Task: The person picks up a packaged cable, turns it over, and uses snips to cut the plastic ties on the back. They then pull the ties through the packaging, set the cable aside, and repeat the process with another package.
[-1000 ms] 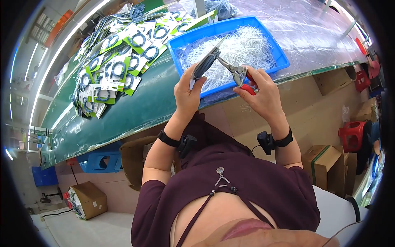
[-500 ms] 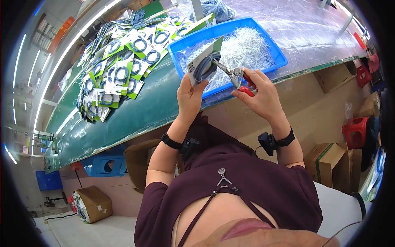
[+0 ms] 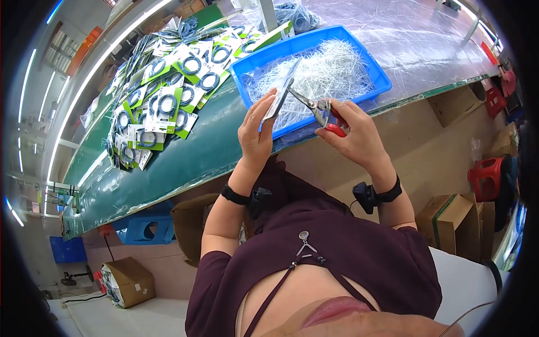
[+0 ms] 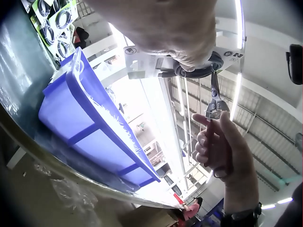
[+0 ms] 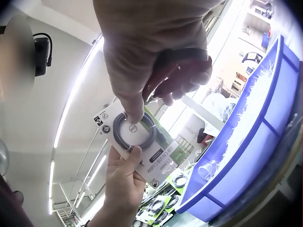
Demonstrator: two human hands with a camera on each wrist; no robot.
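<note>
My left hand point(image 3: 255, 135) grips a carded USB cable point(image 5: 156, 165), thumb on its face. The grey cable is coiled on a white and green card, which stands nearly edge-on in the head view. My right hand point(image 3: 362, 135) holds red-handled cutting pliers point(image 3: 314, 106) with a metal spring between the handles. Their jaws point at the coil, the tips right at the cable's edge in the left wrist view; the right hand hides most of the tool in its own wrist view. Both hands are over the near edge of a blue tray point(image 3: 379, 67).
Thin white plastic strips point(image 3: 342, 67) fill much of the tray. Many carded cables point(image 3: 168, 104) lie heaped on the green table point(image 3: 185, 160) to the left. A bag of cables point(image 3: 300, 17) and a metal post point(image 3: 268, 14) stand behind the tray.
The card turned its face towards the head camera half a second ago and has now swung back edge-on. The pliers stay in the right hand, close to the coil, slightly lower than before.
</note>
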